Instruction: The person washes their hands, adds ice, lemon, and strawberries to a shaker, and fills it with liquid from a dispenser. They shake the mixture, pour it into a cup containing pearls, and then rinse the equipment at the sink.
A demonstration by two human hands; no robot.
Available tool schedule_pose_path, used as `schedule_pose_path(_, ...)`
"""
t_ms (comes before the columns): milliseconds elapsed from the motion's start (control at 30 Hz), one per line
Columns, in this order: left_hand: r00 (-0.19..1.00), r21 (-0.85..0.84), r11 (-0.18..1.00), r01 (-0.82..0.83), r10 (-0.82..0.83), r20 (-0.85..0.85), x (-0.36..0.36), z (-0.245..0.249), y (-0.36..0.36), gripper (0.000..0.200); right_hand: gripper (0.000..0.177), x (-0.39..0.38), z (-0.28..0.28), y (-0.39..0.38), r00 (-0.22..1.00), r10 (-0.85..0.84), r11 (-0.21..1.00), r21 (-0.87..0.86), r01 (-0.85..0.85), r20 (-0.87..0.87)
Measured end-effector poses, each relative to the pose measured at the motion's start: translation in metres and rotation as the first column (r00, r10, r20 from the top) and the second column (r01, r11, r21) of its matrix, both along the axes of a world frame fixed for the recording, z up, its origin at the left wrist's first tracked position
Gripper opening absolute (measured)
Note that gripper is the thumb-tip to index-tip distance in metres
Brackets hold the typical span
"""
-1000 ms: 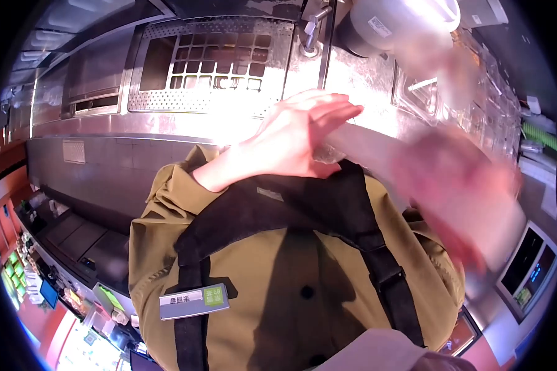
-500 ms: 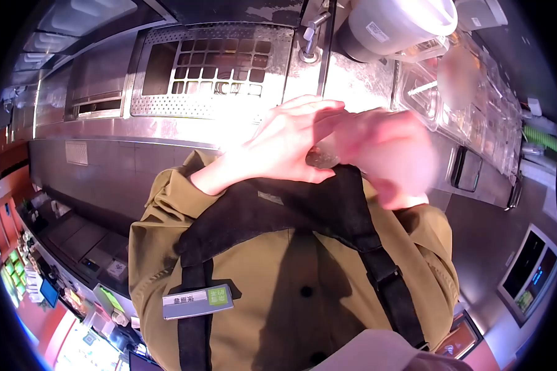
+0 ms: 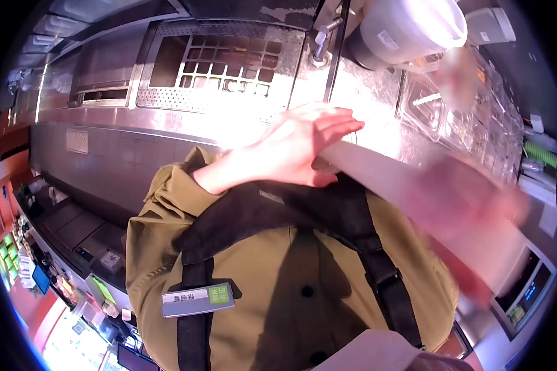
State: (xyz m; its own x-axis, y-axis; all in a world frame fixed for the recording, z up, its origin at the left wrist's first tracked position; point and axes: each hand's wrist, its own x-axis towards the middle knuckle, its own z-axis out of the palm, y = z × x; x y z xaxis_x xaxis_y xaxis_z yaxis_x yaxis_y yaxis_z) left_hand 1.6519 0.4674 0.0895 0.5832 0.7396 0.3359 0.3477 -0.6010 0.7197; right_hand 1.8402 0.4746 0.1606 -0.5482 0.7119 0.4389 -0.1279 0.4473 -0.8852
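Observation:
My left hand [image 3: 291, 145] is curled in front of the black apron [image 3: 260, 207], its fingers bent over and its thumb below. Something small and glossy shows between thumb and fingers, too hidden to name. From beside these fingers a long pale strip [image 3: 384, 173] runs down to the right; its material is unclear. My right hand [image 3: 470, 198] is a motion blur over the far part of the strip, at the right of my body. Its fingers are smeared, so I cannot tell whether it holds the strip.
Behind my left hand is a steel counter with a grid-covered basin [image 3: 229, 65] and a metal tap [image 3: 320, 43]. A large white tub [image 3: 408, 31] stands at the back right, beside clear plastic containers [image 3: 470, 123]. A wall panel [image 3: 526, 290] is at the lower right.
My right hand has moved away from my left hand, to the right and toward my body. The pale strip now shows stretched between them. My left hand has stayed nearly in place.

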Motion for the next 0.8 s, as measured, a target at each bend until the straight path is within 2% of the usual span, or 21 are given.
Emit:
schedule_pose_path(100,0.999,0.027,1.0,0.002,-0.003,0.038,-0.001,0.003,0.002,0.072,0.023,-0.002,-0.002,0.001,1.0,-0.026,0.999,0.032,0.026,-0.008)
schedule_pose_path(200,1.0,0.054,0.998,0.011,-0.011,0.011,0.0,0.004,0.001,0.072,0.023,0.01,0.04,-0.003,0.993,-0.092,0.969,0.223,0.105,-0.069)
schedule_pose_path(233,1.0,0.051,0.999,0.012,-0.012,0.0,0.0,0.005,0.004,0.072,0.024,0.014,0.047,-0.005,0.996,-0.028,0.987,0.157,0.04,-0.081)
schedule_pose_path(300,1.0,0.04,0.999,0.019,-0.019,-0.004,0.0,0.002,0.002,0.071,0.013,0.016,0.058,-0.007,0.977,0.147,0.975,-0.145,-0.17,-0.155)
schedule_pose_path(333,1.0,-0.003,1.0,0.017,-0.017,0.012,-0.001,-0.001,0.003,0.07,0.013,0.007,0.051,-0.01,0.986,0.109,0.967,-0.217,-0.135,-0.128)
schedule_pose_path(400,0.998,-0.105,0.994,0.03,-0.025,0.05,0.001,-0.007,0.004,0.069,0.032,-0.015,0.038,-0.018,0.998,0.022,0.929,-0.366,-0.043,-0.06)
schedule_pose_path(433,0.998,-0.188,0.982,0.019,-0.008,0.056,-0.001,0.0,0.002,0.071,0.037,-0.009,0.038,-0.02,1.0,0.005,0.962,-0.272,0.0,0.018)
schedule_pose_path(500,1.0,-0.112,0.994,0.013,-0.013,0.005,-0.003,0.007,-0.001,0.072,0.047,0.004,0.04,-0.024,0.984,-0.068,0.995,-0.066,0.079,0.162)
schedule_pose_path(567,1.0,0.023,1.0,-0.012,0.012,0.015,-0.001,0.004,0.0,0.074,0.049,0.012,0.052,-0.019,0.993,0.053,0.99,0.128,-0.066,0.101)
schedule_pose_path(633,0.996,0.012,1.0,-0.027,0.026,0.085,-0.003,-0.001,0.002,0.072,0.051,0.01,0.054,-0.01,0.987,0.157,0.961,0.228,-0.158,0.019)
schedule_pose_path(667,0.992,0.0,1.0,-0.025,0.025,0.121,-0.003,0.001,0.003,0.072,0.051,0.008,0.049,-0.006,0.981,0.187,0.961,0.213,-0.175,-0.04)
schedule_pose_path(700,0.995,-0.058,0.998,0.032,-0.027,0.092,-0.004,0.003,0.003,0.072,0.051,0.006,0.042,0.001,0.971,0.219,0.961,0.195,-0.197,-0.097)
schedule_pose_path(767,0.996,-0.054,0.998,0.039,-0.035,0.077,-0.002,0.005,0.0,0.073,0.051,0.002,0.027,0.004,0.94,0.256,0.964,0.137,-0.23,-0.225)
schedule_pose_path(800,0.997,-0.044,0.998,0.038,-0.035,0.072,-0.001,0.006,0.001,0.073,0.05,0.009,0.038,0.0,0.962,0.234,0.968,0.121,-0.218,-0.142)
